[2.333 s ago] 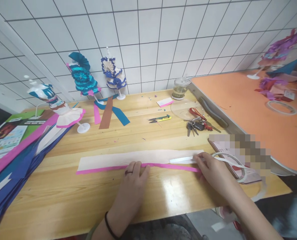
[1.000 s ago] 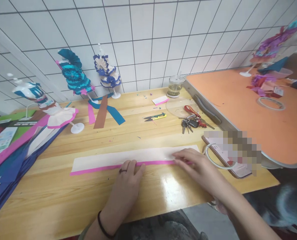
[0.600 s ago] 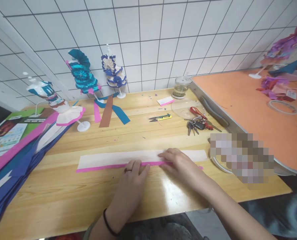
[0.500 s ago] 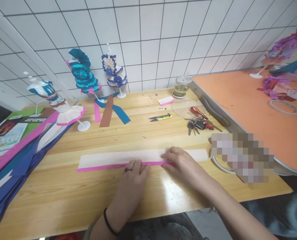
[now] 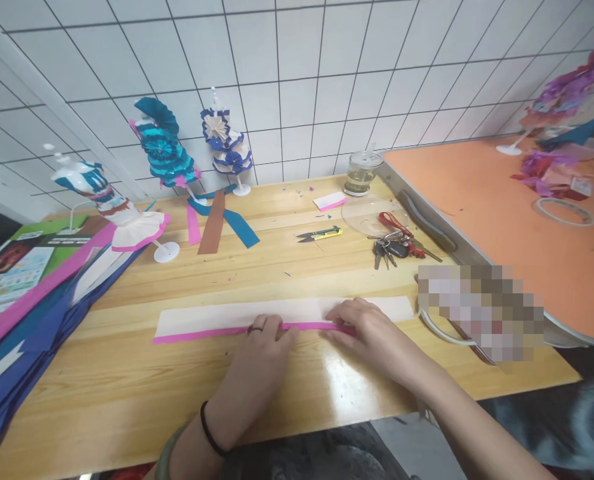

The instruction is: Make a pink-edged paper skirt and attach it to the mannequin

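Both your hands are down at the long white strip (image 5: pixel 201 321) with the pink edge (image 5: pixel 191 335), which lies lengthwise on the tabletop (image 5: pixel 141 400) in front of you. Your left hand (image 5: pixel 263 351) is near the strip's middle, back of hand up, fingers bunched and curled over the pink edge, thumb angled off to the right along it. Narrow spread; can't tell if it pinches the paper or only presses. Left forearm comes up from the bottom, leaning right, dark band (image 5: pixel 208 430) at the wrist, ring (image 5: pixel 253 329) on a finger.

Your right hand (image 5: pixel 367 331) is right of it, a short gap between the two. Fingers bent and pointing left across the white part, thumb lower, just below the pink edge, so the edge runs in between. Moderate thumb-to-finger gap; can't tell whether it grips. Right forearm slants in from the lower right, wrist low near the wood.

Strip's left end lies free; its right end shows beyond your right hand, near the pale roll (image 5: pixel 444 333) beside a pixelated patch (image 5: pixel 479 313). Farther back: snips (image 5: pixel 319 234), and keys (image 5: pixel 389 250) to their right.
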### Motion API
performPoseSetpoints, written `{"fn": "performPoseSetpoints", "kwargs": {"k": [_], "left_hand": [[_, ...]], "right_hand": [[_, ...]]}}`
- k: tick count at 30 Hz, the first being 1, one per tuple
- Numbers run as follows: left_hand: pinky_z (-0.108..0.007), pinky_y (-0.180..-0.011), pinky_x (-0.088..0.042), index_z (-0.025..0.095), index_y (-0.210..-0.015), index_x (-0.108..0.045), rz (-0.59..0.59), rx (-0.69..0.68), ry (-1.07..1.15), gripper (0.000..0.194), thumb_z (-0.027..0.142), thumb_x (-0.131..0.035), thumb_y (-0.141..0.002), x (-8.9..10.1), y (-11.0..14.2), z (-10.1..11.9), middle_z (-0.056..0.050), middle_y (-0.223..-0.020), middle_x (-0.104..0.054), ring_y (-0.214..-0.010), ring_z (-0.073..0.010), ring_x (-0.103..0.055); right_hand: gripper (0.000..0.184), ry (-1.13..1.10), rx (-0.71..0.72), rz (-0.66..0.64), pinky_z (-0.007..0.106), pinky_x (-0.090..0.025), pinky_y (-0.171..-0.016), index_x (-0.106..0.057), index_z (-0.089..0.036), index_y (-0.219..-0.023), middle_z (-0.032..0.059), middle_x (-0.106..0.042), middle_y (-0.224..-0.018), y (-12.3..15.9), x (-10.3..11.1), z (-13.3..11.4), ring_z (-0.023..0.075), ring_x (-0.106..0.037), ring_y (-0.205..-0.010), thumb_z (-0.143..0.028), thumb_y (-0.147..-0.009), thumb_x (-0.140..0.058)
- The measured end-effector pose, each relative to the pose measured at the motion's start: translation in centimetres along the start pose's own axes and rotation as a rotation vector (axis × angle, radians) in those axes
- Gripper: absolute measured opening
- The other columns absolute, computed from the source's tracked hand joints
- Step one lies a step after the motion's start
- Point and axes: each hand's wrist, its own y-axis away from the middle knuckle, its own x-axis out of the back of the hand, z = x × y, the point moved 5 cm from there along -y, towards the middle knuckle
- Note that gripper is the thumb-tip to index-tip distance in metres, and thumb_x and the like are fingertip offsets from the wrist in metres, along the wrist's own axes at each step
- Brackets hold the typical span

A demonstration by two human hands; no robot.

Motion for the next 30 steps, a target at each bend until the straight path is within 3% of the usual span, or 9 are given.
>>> {"fn": "performPoseSetpoints", "kwargs": {"k": [6,11,15,19,24,30], "left_hand": [[-0.036,-0.082,-0.044,0.015,-0.119,-0.047,-0.025,-0.002,-0.038,0.038,0.005,-0.041,-0.083,-0.1,-0.1,0.0,-0.009,-0.098,-0.052,-0.094,-0.0212,-0.045],[-0.035,-0.078,-0.044,0.016,-0.106,-0.054,-0.031,0.008,-0.046,0.026,0.011,-0.039,-0.086,0.4,-0.7,-0.3,-0.008,-0.09,-0.054,-0.089,-0.0207,-0.047],[-0.037,-0.078,-0.043,0.016,-0.093,-0.057,0.019,0.002,-0.024,0.017,0.018,-0.041,-0.087,0.9,-1.7,0.2,-0.007,-0.086,-0.052,-0.088,-0.0215,-0.046],[-0.036,-0.079,-0.043,0.016,-0.096,-0.054,0.021,-0.093,0.04,0.015,0.022,-0.045,-0.086,0.4,-3.0,1.8,-0.007,-0.089,-0.051,-0.09,-0.0211,-0.046],[-0.036,-0.076,-0.043,0.016,-0.096,-0.053,0.054,-0.178,-0.016,0.018,0.011,-0.04,-0.085,-0.8,-4.3,3.2,-0.007,-0.088,-0.051,-0.086,-0.0209,-0.046],[-0.036,-0.071,-0.042,0.016,-0.08,-0.054,0.1,-0.144,-0.065,0.014,0.012,-0.042,-0.084,-1.3,-5.2,3.5,-0.007,-0.081,-0.052,-0.08,-0.0215,-0.046]], "right_hand": [[0.016,0.043,0.023,-0.038,0.031,-0.041,-0.072,-0.065,-0.019,-0.081,0.0039,-0.064,-0.076,-0.6,-0.5,-0.3,0.0179,-0.056,-0.079,-0.024,-0.085,-0.051],[0.02,0.132,-0.002,-0.017,0.034,-0.039,-0.075,-0.064,-0.018,-0.096,0.0074,-0.063,-0.087,0.3,0.1,0.8,0.022,-0.053,-0.088,-0.018,-0.078,-0.058],[0.018,0.274,0.013,0.016,0.033,-0.036,-0.07,-0.065,-0.019,-0.09,0.0074,-0.061,-0.082,1.5,0.4,1.0,0.0215,-0.051,-0.081,-0.013,-0.081,-0.051],[0.018,0.393,0.022,0.073,0.034,-0.034,-0.07,-0.064,-0.018,-0.085,0.0088,-0.061,-0.08,2.5,0.4,0.9,0.0224,-0.05,-0.08,-0.014,-0.085,-0.046],[0.019,0.263,-0.005,0.084,0.035,-0.036,-0.073,-0.062,-0.018,-0.087,0.0067,-0.063,-0.084,2.7,0.6,1.6,0.0213,-0.052,-0.082,-0.016,-0.088,-0.043],[0.015,0.057,-0.045,0.081,0.036,-0.041,-0.078,-0.059,-0.021,-0.095,0.005,-0.065,-0.09,2.7,0.7,2.6,0.02,-0.056,-0.087,-0.021,-0.087,-0.046]]}}
